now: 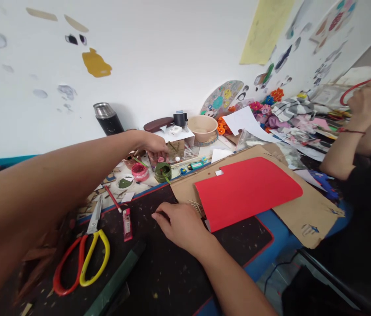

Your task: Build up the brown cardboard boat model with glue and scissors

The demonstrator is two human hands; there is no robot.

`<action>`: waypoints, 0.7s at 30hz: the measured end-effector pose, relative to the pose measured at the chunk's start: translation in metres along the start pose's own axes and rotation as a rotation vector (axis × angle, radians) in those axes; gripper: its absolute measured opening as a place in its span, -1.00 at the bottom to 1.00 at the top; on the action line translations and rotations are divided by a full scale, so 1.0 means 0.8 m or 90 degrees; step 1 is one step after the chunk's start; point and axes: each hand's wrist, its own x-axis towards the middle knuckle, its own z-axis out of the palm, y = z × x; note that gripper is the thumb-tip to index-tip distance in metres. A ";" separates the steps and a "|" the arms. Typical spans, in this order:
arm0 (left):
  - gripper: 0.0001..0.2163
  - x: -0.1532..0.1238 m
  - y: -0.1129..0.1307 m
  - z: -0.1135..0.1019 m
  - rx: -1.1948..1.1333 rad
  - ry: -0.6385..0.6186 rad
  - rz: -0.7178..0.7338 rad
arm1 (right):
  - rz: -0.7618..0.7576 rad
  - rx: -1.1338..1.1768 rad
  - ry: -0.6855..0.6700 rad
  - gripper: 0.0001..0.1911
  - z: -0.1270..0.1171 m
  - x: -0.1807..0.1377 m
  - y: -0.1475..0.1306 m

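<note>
My left hand reaches forward with its fingers pointing down and apart, just behind a jar of green paint and a jar of pink paint. Its fingertips are close to the front of a small white box-like stand; I see nothing held. My right hand rests on the dark mat, loosely curved, thumb and forefinger apart and nothing in them. Beside it a red sheet lies on brown cardboard. Scissors with red and yellow handles lie to the left.
A green-handled cutter, a pink box and a red pencil lie on the mat. A thermos and a beige bowl stand by the wall. At right, another person's hand holds something red.
</note>
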 end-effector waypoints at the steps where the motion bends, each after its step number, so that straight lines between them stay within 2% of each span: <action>1: -0.60 -0.005 0.001 -0.002 -0.020 -0.012 -0.002 | 0.000 -0.001 -0.003 -0.72 0.000 0.000 0.000; 5: -0.61 -0.020 0.005 -0.009 0.023 -0.023 0.046 | -0.004 0.002 -0.007 -0.73 0.000 -0.002 -0.001; 8: -0.66 -0.022 0.004 -0.011 0.107 0.025 0.068 | -0.006 0.014 -0.002 -0.74 0.000 -0.002 -0.001; 15: -0.59 -0.026 0.000 -0.007 0.185 0.132 0.078 | -0.014 0.045 0.025 -0.78 0.005 0.000 0.001; 18: -0.59 -0.046 0.001 -0.012 0.178 0.173 0.082 | -0.012 0.066 0.033 -0.79 0.006 -0.002 0.001; 21: -0.58 -0.089 0.000 -0.010 0.114 0.232 0.101 | -0.007 0.091 0.047 -0.80 0.007 -0.004 0.003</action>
